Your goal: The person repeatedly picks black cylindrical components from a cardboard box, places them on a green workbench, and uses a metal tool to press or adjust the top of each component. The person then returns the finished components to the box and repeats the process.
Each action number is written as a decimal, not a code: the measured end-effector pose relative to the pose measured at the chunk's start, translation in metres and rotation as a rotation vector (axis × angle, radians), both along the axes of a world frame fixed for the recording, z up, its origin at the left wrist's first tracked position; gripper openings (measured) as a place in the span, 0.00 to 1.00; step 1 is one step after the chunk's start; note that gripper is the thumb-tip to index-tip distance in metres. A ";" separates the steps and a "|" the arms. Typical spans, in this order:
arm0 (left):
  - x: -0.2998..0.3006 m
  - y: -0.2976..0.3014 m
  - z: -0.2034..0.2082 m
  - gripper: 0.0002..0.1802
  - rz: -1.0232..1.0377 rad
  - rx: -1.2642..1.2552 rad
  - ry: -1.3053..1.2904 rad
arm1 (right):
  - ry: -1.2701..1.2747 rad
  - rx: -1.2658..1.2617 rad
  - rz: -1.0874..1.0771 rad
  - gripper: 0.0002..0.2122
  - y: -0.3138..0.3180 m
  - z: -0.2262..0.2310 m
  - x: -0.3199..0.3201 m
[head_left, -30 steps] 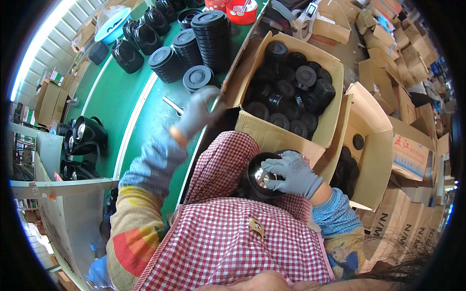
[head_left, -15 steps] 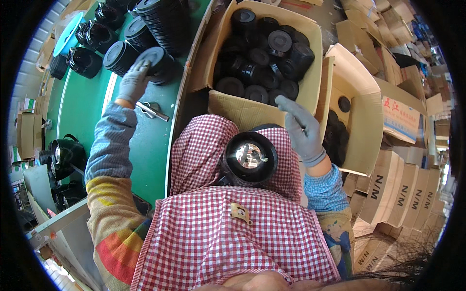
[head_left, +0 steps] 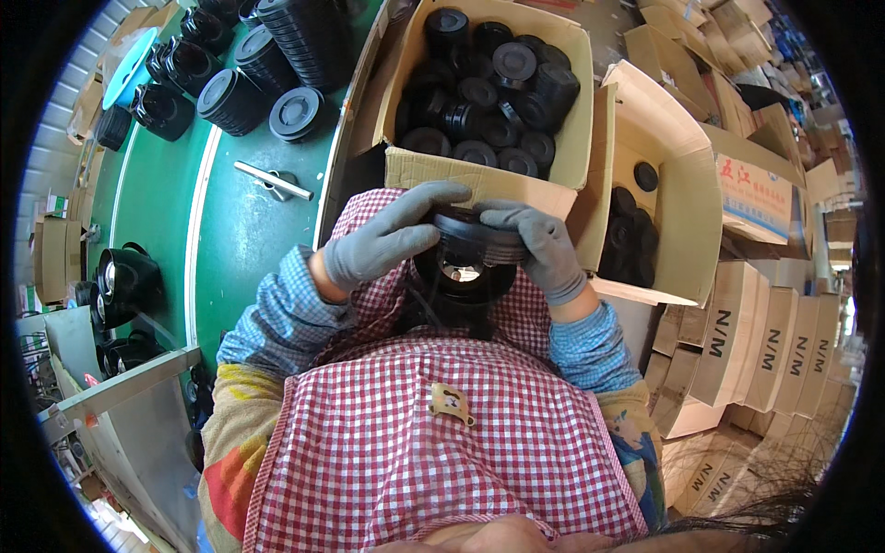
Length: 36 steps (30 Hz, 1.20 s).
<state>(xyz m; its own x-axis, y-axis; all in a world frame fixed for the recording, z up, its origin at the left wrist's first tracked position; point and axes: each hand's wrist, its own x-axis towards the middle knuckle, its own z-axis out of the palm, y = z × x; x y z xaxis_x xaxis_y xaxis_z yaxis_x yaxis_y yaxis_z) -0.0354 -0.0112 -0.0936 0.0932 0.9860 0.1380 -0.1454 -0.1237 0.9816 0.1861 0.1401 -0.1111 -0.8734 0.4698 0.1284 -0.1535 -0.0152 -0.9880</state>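
Observation:
Over my lap, a short stack of black round lids (head_left: 484,247) is tilted between my two gloved hands. My left hand (head_left: 392,238) closes on its left edge, fingers over the top. My right hand (head_left: 546,247) grips the right side, fingertips bent over the rim. Just below the lids, a black round housing (head_left: 470,288) with a shiny mirror-like inside rests between my knees. The lids hide part of its opening. On the green bench at left, a low stack of matching lids (head_left: 297,114) lies beside taller stacks (head_left: 230,100).
A cardboard box (head_left: 479,173) full of black round parts stands ahead, with a second open box (head_left: 687,230) to its right. Metal tools (head_left: 275,181) lie on the green bench (head_left: 244,263). Black housings (head_left: 164,111) stand at its far left. Cartons (head_left: 737,332) are stacked at right.
My left hand has come from the bench to my lap, and the near lid stack there is lower. My right hand has moved left and down onto the lids, which now cover part of the housing.

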 end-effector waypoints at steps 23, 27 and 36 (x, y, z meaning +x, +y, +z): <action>0.006 0.019 -0.055 0.19 0.146 0.508 0.478 | 0.040 0.312 -0.038 0.04 -0.006 -0.034 -0.006; 0.009 0.015 -0.050 0.18 0.158 0.457 0.485 | 0.037 0.349 -0.002 0.02 -0.004 -0.036 -0.002; -0.002 0.008 -0.052 0.17 0.060 0.283 0.351 | -0.125 0.454 -0.092 0.13 -0.030 -0.019 0.002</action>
